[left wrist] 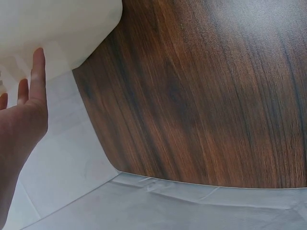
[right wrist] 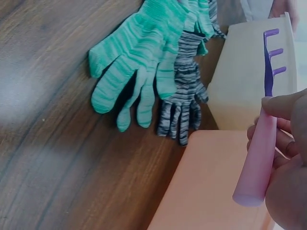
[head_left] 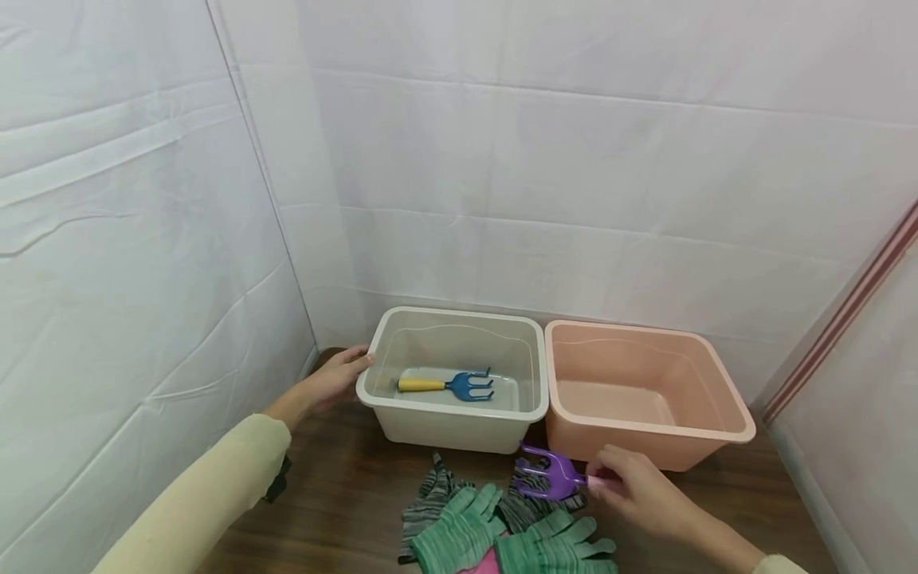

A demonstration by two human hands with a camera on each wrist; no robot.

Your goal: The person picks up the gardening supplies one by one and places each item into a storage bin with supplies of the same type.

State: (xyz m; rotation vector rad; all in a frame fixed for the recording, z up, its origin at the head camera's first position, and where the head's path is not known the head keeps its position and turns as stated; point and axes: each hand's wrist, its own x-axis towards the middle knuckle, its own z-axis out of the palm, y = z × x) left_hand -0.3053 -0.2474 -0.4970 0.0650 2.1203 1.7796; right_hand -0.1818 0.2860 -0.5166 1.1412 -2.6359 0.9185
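A small hand rake with purple tines point(head_left: 558, 476) and a pink handle point(right wrist: 259, 158) is gripped by my right hand point(head_left: 641, 488). It is held over the gloves, in front of the two basins. My left hand point(head_left: 335, 378) touches the left end of the white basin point(head_left: 452, 428), its fingers point(left wrist: 38, 76) extended against the outer wall. Inside that basin lies another hand rake with a yellow handle point(head_left: 421, 384) and blue tines point(head_left: 469, 386). To its right stands a pink basin point(head_left: 649, 445).
Green knit gloves point(head_left: 459, 530) and grey-black striped gloves point(head_left: 425, 510) lie in a pile at the front, with a bit of pink point(head_left: 488, 563) between them. Everything sits on a dark wood table point(head_left: 315, 494), with white sheeting point(head_left: 559, 199) behind and at the sides.
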